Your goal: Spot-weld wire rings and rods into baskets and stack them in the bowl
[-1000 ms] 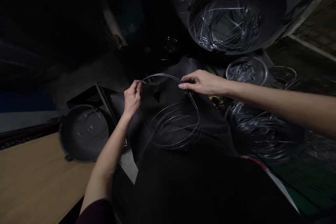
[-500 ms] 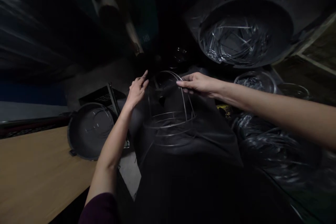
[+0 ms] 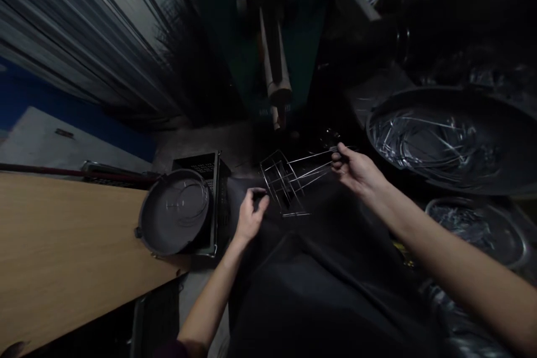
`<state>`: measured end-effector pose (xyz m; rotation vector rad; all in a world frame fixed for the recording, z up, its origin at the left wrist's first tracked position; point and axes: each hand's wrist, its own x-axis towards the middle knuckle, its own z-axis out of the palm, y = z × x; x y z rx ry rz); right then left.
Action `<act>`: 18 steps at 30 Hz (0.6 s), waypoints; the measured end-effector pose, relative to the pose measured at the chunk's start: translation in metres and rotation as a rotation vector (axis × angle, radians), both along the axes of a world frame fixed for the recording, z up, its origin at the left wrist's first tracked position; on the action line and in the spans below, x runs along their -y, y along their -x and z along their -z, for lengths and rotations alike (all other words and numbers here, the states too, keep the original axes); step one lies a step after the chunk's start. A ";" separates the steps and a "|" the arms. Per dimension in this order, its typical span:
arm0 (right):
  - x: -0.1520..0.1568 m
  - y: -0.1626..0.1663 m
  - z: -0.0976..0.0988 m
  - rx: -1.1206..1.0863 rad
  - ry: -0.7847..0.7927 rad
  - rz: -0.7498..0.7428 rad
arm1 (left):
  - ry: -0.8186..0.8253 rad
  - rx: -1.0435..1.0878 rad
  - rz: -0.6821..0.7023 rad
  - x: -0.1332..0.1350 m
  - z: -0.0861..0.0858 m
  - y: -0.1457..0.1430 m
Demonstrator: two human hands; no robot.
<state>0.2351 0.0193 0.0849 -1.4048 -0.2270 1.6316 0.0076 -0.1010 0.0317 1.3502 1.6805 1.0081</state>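
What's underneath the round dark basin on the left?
A dark crate with a perforated wall shows past its right side. The basin covers the rest of the crate and part of the wooden surface, so anything directly beneath can't be seen.

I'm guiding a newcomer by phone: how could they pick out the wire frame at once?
Start at the black cloth filling the lower middle. At its far end, the bare right hand holds the silvery metal wire frame by its long prongs. Unlike the tangled loose wires in the large, round, dark basin at right, it forms one open, boxy cage.
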 end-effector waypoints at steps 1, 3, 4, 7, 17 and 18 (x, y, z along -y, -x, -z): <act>-0.004 0.002 -0.003 -0.014 -0.023 0.015 | 0.006 0.047 0.023 -0.005 0.000 -0.005; -0.016 0.006 -0.009 -0.040 -0.069 0.019 | -0.013 0.134 0.030 -0.019 -0.004 -0.012; -0.023 0.008 -0.012 -0.045 -0.087 0.016 | -0.026 0.174 0.015 -0.027 -0.008 -0.015; -0.046 0.014 -0.020 -0.034 -0.127 -0.017 | -0.050 0.281 -0.035 -0.047 -0.018 -0.021; -0.089 0.020 -0.012 0.005 -0.179 -0.112 | -0.068 0.354 -0.108 -0.068 -0.011 -0.036; -0.091 0.020 -0.009 0.000 -0.184 -0.118 | -0.069 0.350 -0.107 -0.070 -0.010 -0.036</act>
